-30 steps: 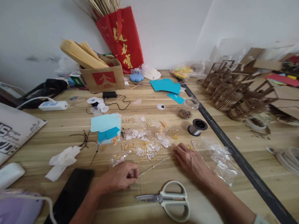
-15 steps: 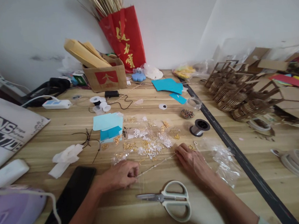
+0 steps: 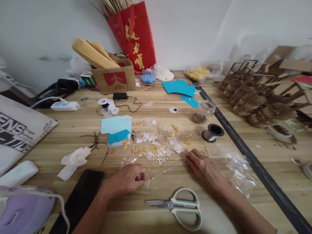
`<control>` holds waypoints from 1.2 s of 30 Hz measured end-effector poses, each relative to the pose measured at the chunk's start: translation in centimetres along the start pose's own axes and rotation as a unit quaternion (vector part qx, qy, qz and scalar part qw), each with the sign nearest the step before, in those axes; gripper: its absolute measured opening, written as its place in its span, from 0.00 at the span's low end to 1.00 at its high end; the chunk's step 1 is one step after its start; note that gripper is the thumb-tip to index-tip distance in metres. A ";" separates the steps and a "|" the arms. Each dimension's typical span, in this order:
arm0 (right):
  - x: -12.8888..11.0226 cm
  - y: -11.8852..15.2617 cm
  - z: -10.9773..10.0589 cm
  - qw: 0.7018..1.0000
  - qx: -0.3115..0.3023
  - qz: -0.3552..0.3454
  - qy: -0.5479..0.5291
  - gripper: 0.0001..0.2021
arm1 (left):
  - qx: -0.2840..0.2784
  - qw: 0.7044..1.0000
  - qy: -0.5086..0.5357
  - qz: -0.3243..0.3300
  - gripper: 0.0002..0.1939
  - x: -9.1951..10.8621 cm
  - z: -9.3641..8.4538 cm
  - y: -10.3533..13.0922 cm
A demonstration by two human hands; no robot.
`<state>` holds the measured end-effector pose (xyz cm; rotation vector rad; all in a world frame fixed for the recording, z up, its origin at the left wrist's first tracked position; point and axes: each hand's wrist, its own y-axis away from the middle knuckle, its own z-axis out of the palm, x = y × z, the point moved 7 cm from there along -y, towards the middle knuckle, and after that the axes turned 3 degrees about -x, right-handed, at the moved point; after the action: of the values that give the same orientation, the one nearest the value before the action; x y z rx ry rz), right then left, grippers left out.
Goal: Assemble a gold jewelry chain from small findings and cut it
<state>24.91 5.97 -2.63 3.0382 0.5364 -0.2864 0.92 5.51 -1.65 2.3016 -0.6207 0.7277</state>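
A thin beaded strand stretches slantwise over the wood between both hands. At its right end, the fingers of my right hand are pinched together on it. My left hand is curled closed, its fingertips at the strand's lower left end; the exact grip is partly hidden. Fine clear thread trails down from that end toward the scissors, which lie with blades pointing left. Just beyond the hands, small silver charms and gold findings are spread out on clear plastic bags.
A wire spool and a jar of beads stand right of the charms. Crumpled clear bags lie by my right forearm. Left are a black phone and white tissue. Blue cards lie farther back.
The whole scene has shifted slightly right in the picture as my head turned a little. Both hands stay nearly in place, with the strand still between them.
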 end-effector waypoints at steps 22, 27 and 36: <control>0.2 -0.1 -0.2 1.000 0.000 0.012 0.006 0.08 | -0.008 0.986 -0.142 0.084 0.07 0.7 1.9 -0.3; 0.2 0.0 -0.3 1.000 0.010 0.000 -0.007 0.08 | -0.014 0.983 -0.173 0.065 0.07 0.5 1.7 0.2; 0.5 0.0 0.0 1.000 0.020 -0.001 0.017 0.08 | -0.032 0.983 -0.179 -0.014 0.06 -0.3 1.0 1.1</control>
<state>25.34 6.11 -2.70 3.0864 0.5409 -0.2492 0.37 4.14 -1.96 2.3933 -0.7565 0.2747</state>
